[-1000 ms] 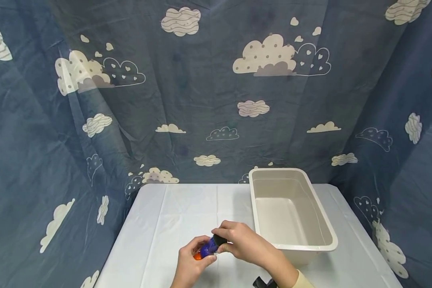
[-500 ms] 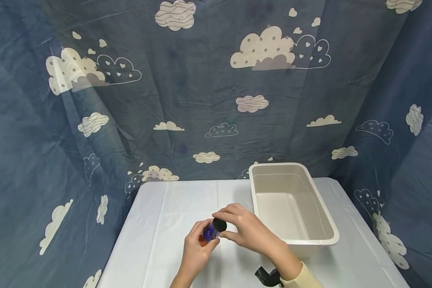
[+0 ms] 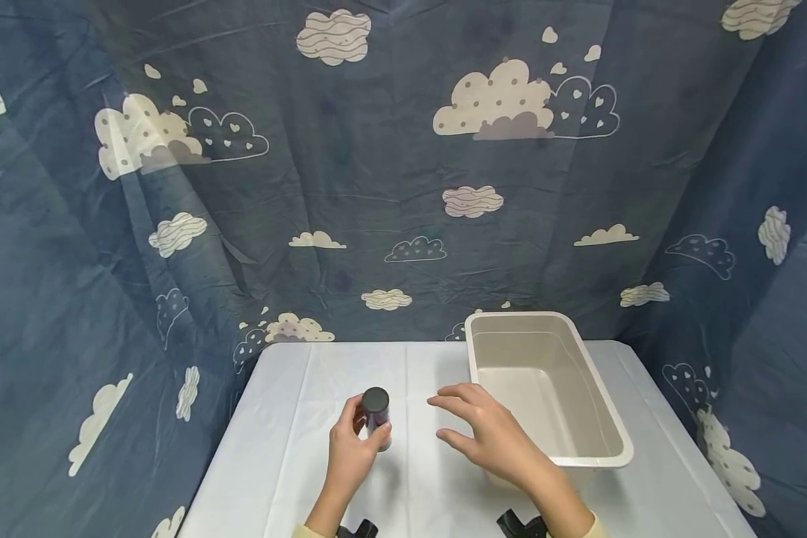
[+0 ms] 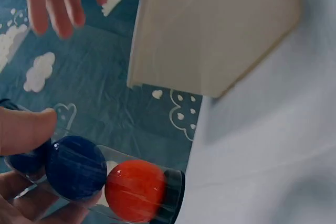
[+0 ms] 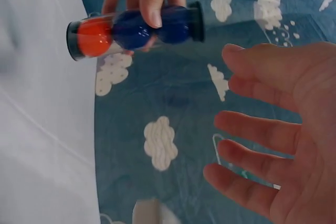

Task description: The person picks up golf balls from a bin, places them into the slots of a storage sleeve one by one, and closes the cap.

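My left hand (image 3: 350, 454) grips a clear tube (image 3: 376, 403) with black end caps, held upright above the table. Inside the tube are two blue balls (image 4: 76, 167) and an orange-red ball (image 4: 135, 190) at the lower end, as the left wrist view shows. Thumb and fingers wrap the tube beside the blue balls. Some distance to its right, my right hand (image 3: 494, 433) hovers with fingers spread and nothing in it, in front of the bin's left side. The right wrist view shows the whole tube (image 5: 131, 31) between both caps.
A beige rectangular bin (image 3: 524, 400) stands at the right on a white-covered table (image 3: 336, 373). Dark blue cloth (image 3: 390, 164) with cloud prints hangs behind and on both sides. Black mounts (image 3: 521, 525) sit near both wrists.
My right hand has let go of the tube's black cap and moved away to the right. My left hand has moved left with the tube and turned it upright.
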`<action>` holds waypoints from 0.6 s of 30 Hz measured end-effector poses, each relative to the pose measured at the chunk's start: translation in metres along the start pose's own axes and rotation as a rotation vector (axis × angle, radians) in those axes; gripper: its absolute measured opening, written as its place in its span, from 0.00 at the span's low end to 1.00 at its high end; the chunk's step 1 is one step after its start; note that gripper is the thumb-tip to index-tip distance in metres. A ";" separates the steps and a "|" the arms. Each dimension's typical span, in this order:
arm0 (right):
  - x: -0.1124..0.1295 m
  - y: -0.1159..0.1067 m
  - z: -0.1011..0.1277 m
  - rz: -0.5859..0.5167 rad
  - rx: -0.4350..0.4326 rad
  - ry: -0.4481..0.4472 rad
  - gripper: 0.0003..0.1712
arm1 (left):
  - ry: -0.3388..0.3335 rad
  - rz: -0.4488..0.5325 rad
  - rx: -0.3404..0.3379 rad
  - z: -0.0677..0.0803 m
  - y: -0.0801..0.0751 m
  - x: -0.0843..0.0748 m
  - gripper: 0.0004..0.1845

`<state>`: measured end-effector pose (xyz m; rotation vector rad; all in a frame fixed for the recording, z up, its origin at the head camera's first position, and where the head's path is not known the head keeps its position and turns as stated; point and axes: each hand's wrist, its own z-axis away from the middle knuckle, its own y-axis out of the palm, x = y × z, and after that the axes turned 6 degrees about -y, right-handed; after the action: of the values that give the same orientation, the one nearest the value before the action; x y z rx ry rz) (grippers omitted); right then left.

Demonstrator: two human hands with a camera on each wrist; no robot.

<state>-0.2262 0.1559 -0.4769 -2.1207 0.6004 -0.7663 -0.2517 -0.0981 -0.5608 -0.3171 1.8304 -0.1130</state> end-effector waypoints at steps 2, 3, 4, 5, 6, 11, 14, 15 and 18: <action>-0.004 -0.001 0.005 0.004 -0.009 0.019 0.26 | -0.020 -0.012 -0.021 -0.003 0.000 0.005 0.29; -0.006 -0.001 0.008 0.007 -0.014 0.026 0.26 | -0.026 -0.020 -0.028 -0.004 0.001 0.008 0.29; -0.007 -0.001 0.010 0.011 -0.017 0.031 0.26 | -0.034 -0.024 -0.033 -0.006 0.001 0.012 0.29; -0.009 -0.001 0.012 0.013 -0.021 0.036 0.26 | -0.042 -0.030 -0.038 -0.007 0.001 0.016 0.28; -0.011 -0.001 0.014 0.013 -0.027 0.041 0.27 | -0.048 -0.036 -0.041 -0.009 0.001 0.020 0.28; -0.018 -0.002 0.021 0.011 -0.050 0.082 0.27 | -0.097 -0.056 -0.042 -0.014 0.001 0.042 0.27; -0.020 -0.001 0.025 0.006 -0.053 0.096 0.26 | -0.142 -0.079 -0.030 -0.014 0.003 0.059 0.26; -0.020 -0.001 0.026 0.005 -0.051 0.097 0.26 | -0.156 -0.087 -0.028 -0.013 0.004 0.064 0.26; -0.021 0.000 0.028 0.007 -0.042 0.095 0.26 | -0.172 -0.102 -0.029 -0.011 0.008 0.078 0.27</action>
<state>-0.2212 0.1833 -0.4981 -2.1283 0.6793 -0.8606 -0.2831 -0.1129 -0.6319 -0.4278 1.6470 -0.1265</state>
